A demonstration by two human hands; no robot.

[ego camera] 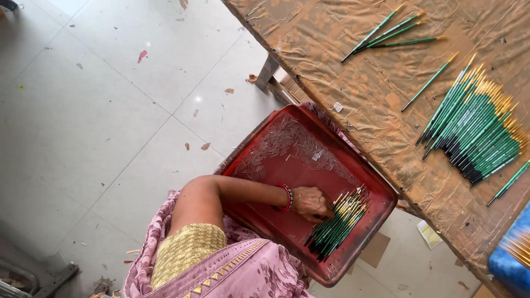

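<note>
Brushes, thin green-handled ones with gold ferrules (338,223), lay bunched in the near corner of a red rectangular plastic tray (265,138). One hand (311,203), a red bangle at its wrist, rested closed against that bunch, fingers curled on the handles; left or right could not be told. The step looked like gathering, which calls for an even grip. On the brown paper-covered table (342,49) lay one large brush pile (477,127), four loose brushes (389,33) and two singles.
</note>
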